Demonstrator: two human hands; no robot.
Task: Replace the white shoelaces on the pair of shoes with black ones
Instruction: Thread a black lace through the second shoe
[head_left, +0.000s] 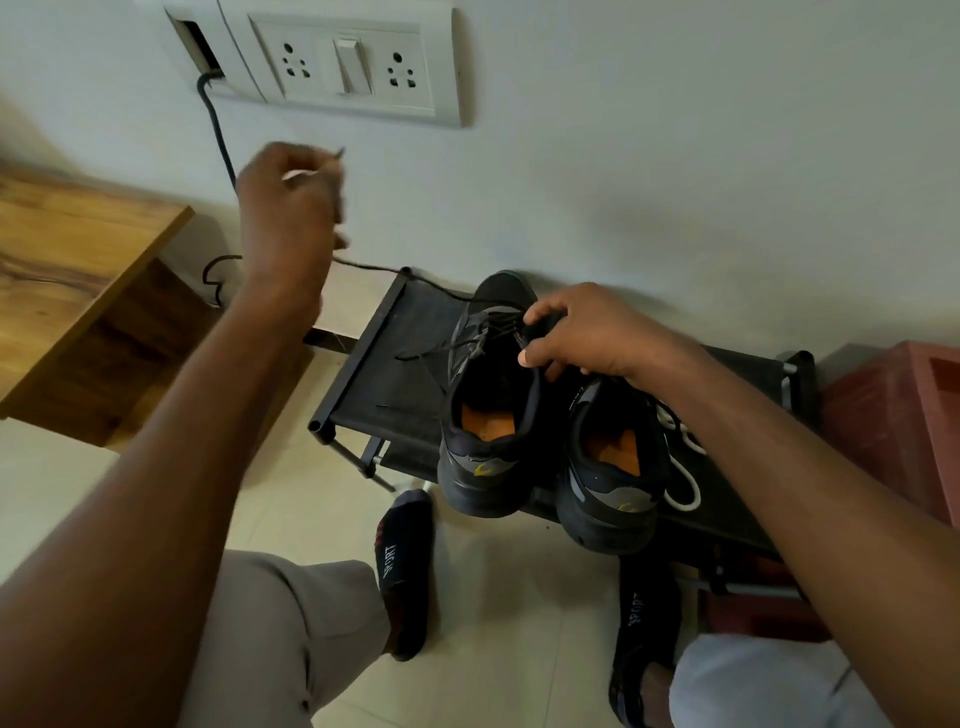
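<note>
Black lace (395, 270) drawn taut by left hand (291, 218), pinched, to seat it | right hand (576, 332) gripped left shoe (488, 405), steadying | white lace (685, 488) discarded beside right shoe (613, 467) on rack (374, 384)

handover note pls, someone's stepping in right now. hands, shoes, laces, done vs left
Left hand: raised near the wall, pinching one end of the black lace and drawing it taut from the left shoe.
Right hand: holding that shoe at its upper eyelets.
Both shoes sit on the black rack; the right shoe is beside the left one.
A white lace lies loose on the rack, right of the right shoe.
Done: black lace partly threaded through the left shoe.
Left: finish and tie it. Right shoe's lacing is hidden by the right arm; check it.
</note>
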